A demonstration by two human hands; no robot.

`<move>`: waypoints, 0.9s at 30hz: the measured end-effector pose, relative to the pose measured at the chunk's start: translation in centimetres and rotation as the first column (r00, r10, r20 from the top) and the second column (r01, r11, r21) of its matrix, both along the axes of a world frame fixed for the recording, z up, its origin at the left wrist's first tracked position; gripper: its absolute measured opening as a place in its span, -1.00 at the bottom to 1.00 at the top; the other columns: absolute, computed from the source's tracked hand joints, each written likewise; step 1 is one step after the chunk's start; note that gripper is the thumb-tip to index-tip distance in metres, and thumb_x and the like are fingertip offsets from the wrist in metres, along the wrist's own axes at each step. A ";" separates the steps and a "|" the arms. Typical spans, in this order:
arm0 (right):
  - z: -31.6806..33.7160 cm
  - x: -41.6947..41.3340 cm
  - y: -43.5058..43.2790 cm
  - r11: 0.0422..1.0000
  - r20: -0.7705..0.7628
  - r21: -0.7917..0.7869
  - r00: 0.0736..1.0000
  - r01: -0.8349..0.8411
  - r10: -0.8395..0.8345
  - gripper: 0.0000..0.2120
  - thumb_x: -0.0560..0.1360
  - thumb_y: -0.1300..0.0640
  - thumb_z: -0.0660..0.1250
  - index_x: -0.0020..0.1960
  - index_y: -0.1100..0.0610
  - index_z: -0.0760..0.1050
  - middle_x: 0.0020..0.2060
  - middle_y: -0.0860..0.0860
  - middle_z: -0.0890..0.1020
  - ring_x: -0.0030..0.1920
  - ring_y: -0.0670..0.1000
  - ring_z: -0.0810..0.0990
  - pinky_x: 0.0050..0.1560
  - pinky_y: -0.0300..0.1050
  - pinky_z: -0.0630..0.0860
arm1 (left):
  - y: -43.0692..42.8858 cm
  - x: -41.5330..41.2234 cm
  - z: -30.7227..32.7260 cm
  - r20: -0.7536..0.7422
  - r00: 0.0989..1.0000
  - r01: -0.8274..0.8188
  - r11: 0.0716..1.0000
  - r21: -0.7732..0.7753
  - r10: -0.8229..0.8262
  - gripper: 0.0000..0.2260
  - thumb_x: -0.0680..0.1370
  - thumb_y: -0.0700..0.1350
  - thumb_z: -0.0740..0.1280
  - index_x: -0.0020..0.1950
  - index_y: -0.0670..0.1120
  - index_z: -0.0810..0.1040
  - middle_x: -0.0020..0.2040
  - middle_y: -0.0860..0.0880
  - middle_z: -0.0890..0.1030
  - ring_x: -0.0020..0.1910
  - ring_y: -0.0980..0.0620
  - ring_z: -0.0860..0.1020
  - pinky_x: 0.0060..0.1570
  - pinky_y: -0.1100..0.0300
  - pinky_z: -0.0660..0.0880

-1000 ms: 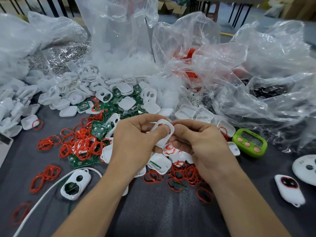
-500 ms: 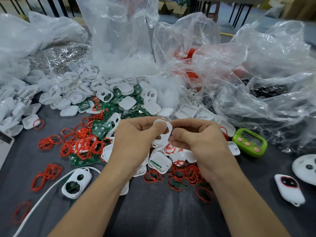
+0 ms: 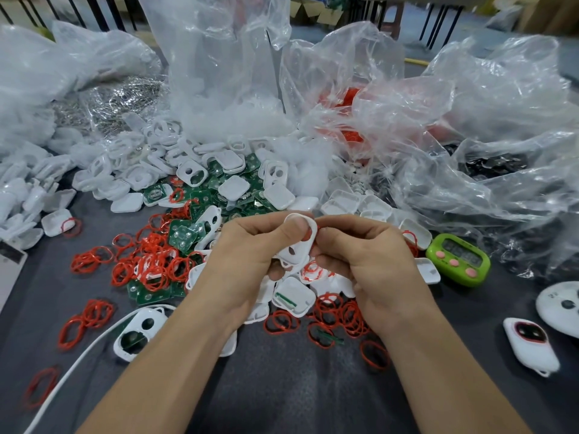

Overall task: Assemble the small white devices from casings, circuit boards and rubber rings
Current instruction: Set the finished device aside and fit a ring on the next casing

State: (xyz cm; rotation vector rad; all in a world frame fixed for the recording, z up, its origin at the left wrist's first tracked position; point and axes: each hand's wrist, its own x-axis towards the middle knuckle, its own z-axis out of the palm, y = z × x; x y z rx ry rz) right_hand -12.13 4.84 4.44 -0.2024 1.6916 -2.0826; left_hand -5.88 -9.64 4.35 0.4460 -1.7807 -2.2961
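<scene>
Hands meet just above the parts heap, centre of view. Your left hand (image 3: 250, 255) grips a white casing (image 3: 297, 255) from the left, thumb pressed into its large oval opening, fingers curled behind. Your right hand (image 3: 366, 255) pinches the casing's right edge, fingers curled in, knuckles up. Casing is off the table and tilted, big opening on top, small round hole lower down. A sliver of red shows at its right edge by your right fingertips; can't tell if that's a ring seated on it. Directly under your hands: loose shells and red rubber rings (image 3: 338, 311) on the grey table cover (image 3: 282, 386), plus one back shell (image 3: 293, 296) with a green strip inside. Left of your left hand: a bigger tangle of rings mixed with green circuit boards (image 3: 183, 236). Behind that, white casings (image 3: 225, 164) heaped against clear plastic bags (image 3: 470, 120). By your left forearm: a two-hole casing front (image 3: 139, 330) beside a white cable (image 3: 122, 320). Right side: green timer (image 3: 458, 260) with pink buttons, near your right hand, not touching. Further right: a white device (image 3: 529, 343) with a red-rimmed window, and a round white unit (image 3: 560, 305) cut by the frame edge.
</scene>
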 end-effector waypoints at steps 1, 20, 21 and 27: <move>0.0 0.0 0.0 1.000 -0.010 0.009 1.000 0.001 -0.001 -0.82 0.50 0.36 0.46 -0.15 0.12 0.77 -0.23 0.15 0.75 -0.27 0.00 0.70 -0.22 -0.24 0.62 | 0.0 0.0 0.0 -0.014 1.000 0.003 1.000 -0.004 -0.003 -0.69 0.30 0.05 0.52 -0.07 -0.10 0.78 -0.32 -0.07 0.60 -0.45 0.13 0.43 -0.52 0.34 0.31; 0.0 0.4 0.1 0.996 -0.102 -0.007 0.991 -0.088 0.087 -0.79 0.38 0.37 0.55 -0.02 0.18 0.75 -0.13 0.16 0.77 -0.15 0.05 0.73 -0.13 -0.13 0.66 | -0.2 0.2 -0.2 -0.052 0.967 -0.245 0.864 -0.441 0.248 -0.91 0.43 -0.01 0.59 -0.18 0.20 0.77 -0.38 0.08 0.69 -0.45 0.15 0.51 -0.40 0.26 0.46; 0.0 0.5 0.0 0.998 -0.125 0.019 0.990 -0.056 0.058 -0.80 0.41 0.39 0.54 -0.04 0.17 0.75 -0.15 0.15 0.77 -0.17 0.04 0.73 -0.16 -0.18 0.63 | -0.1 0.2 -0.2 -0.055 0.971 -0.233 0.863 -0.447 0.234 -0.92 0.43 -0.01 0.59 -0.17 0.19 0.77 -0.38 0.09 0.68 -0.47 0.16 0.50 -0.43 0.29 0.43; 0.2 0.0 0.2 0.997 -0.166 0.053 0.985 0.058 -0.048 -0.75 0.41 0.39 0.54 -0.17 0.03 0.77 -0.21 0.12 0.77 -0.14 0.17 0.76 -0.08 -0.01 0.71 | -0.5 0.2 0.3 0.029 0.999 -0.016 0.978 -0.208 0.022 -0.91 0.48 -0.09 0.53 -0.04 0.02 0.79 -0.17 -0.10 0.75 -0.32 0.02 0.53 -0.33 0.25 0.49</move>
